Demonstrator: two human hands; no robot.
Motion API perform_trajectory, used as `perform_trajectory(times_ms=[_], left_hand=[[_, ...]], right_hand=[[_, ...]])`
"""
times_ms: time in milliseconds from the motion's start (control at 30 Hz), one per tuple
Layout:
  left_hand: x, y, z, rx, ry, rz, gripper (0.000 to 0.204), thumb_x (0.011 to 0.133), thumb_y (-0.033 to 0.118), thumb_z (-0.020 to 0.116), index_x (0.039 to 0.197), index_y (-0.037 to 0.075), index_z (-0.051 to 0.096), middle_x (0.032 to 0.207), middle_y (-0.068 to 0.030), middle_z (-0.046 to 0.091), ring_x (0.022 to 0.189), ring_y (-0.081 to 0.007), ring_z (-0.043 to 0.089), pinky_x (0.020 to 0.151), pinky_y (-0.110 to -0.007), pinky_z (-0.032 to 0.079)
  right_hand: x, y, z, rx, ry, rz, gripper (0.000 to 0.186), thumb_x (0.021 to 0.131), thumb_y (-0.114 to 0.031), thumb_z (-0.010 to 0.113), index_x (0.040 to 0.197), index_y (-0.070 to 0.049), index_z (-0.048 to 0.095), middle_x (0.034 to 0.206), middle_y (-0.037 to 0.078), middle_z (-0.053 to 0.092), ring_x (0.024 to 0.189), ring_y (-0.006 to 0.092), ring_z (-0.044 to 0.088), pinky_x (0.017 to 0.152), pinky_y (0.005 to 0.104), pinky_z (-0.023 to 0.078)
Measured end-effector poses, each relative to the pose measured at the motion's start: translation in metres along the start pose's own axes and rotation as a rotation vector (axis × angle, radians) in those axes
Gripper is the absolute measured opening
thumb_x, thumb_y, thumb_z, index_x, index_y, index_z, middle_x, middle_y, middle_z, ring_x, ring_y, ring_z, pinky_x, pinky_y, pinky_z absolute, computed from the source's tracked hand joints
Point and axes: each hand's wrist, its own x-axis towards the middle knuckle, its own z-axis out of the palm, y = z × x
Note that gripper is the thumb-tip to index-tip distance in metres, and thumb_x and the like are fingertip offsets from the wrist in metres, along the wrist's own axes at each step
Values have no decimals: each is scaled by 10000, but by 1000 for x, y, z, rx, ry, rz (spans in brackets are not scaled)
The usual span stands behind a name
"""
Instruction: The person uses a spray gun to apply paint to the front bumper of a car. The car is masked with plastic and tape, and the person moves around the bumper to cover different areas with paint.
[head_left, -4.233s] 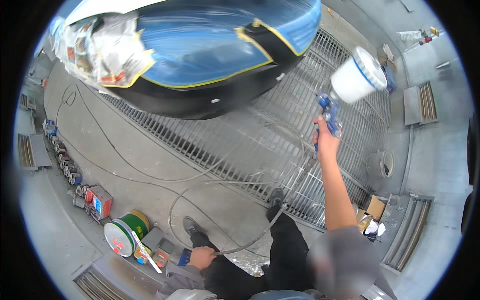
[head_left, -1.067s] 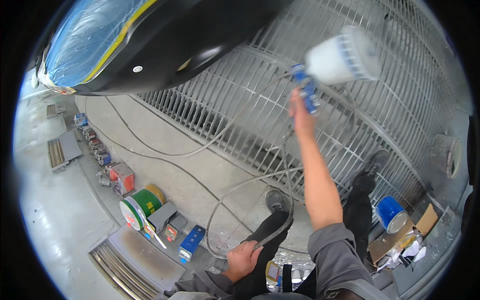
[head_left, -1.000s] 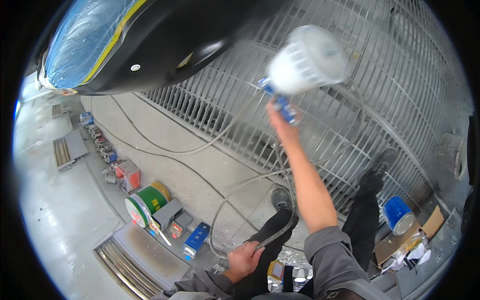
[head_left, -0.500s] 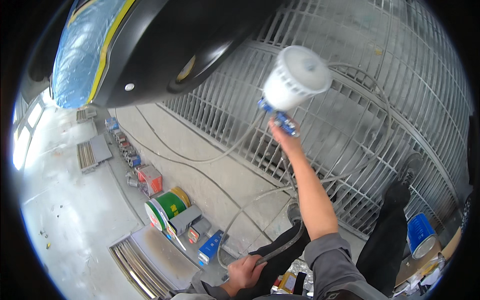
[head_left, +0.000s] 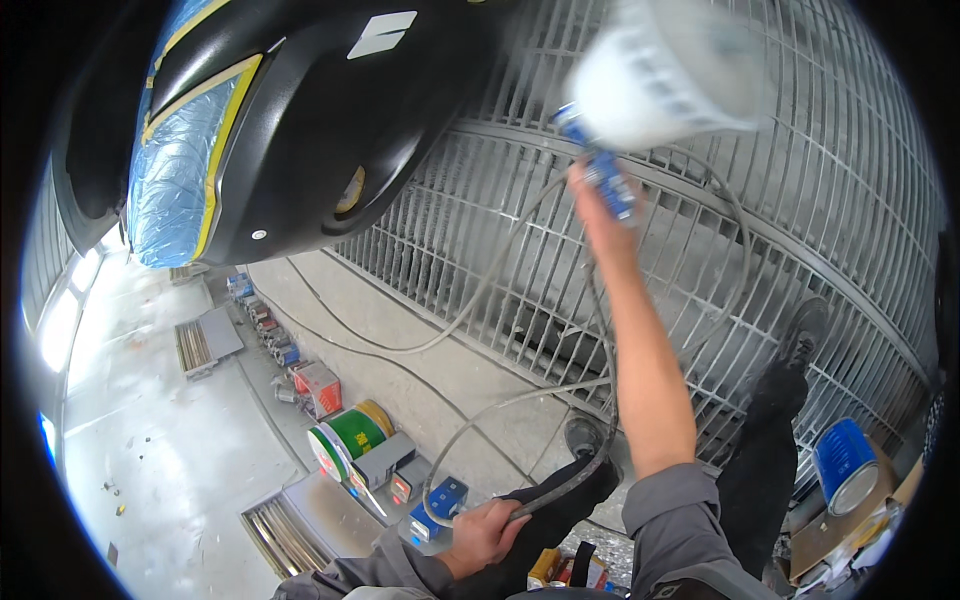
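Note:
My right hand is closed round the handle of a blue spray gun, with the arm stretched forward. On top of the gun sits a big white paint cup, smeared by motion and tilted to the right. Low in the middle, my left hand is wrapped round a grey air hose, which loops over the floor and up toward the gun. A glossy black car body panel is at the upper left, apart from the gun. Blue masking film, edged with yellow tape, covers its lamp area.
Metal floor grating spreads under the gun and my feet. To the left, a green tin, a blue can and several other containers line the floor. A blue tin stands by cardboard at the lower right.
My right hand has moved the spray gun forward and to the right. More of the black panel has come into view. The left hand keeps its hold on the hose.

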Motion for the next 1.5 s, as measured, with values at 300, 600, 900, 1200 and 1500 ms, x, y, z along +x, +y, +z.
perform_trajectory(times_ms=[300,600,900,1200,1500], left_hand=[[-13,45,9,24,-43,-120,234,1014,337,733,1112,127,711,938,-110,746,787,-358,738,647,-464,577],[-49,137,32,-173,-99,-150,285,1019,410,684,1054,131,731,971,-98,750,916,-352,737,752,-496,558],[45,354,-55,-308,-33,33,267,1020,391,676,1027,126,706,945,-95,734,900,-358,728,687,-504,549],[174,500,-73,-604,46,-163,355,1040,451,650,1062,99,680,903,-188,749,865,-459,719,728,-584,558],[345,555,-108,-655,58,-108,313,1015,430,679,1018,117,694,886,-182,762,848,-434,738,699,-569,572]], right_hand=[[-132,-14,85,-199,-871,85,561,838,-209,823,1358,-43,696,1177,154,787,1081,282,770,988,402,586],[-41,-295,29,-423,-685,169,446,936,-181,810,1328,-5,693,1056,95,787,955,199,732,868,370,573],[121,-536,116,-241,-591,394,318,1061,-227,731,1326,-60,675,949,38,711,555,64,509,486,252,373],[163,-529,196,-484,-1066,326,237,962,-232,844,1065,-65,712,836,-27,678,759,88,607,704,299,518],[384,-546,82,-902,-1053,92,348,919,-221,866,1181,-38,727,852,35,699,792,96,624,718,311,530]])
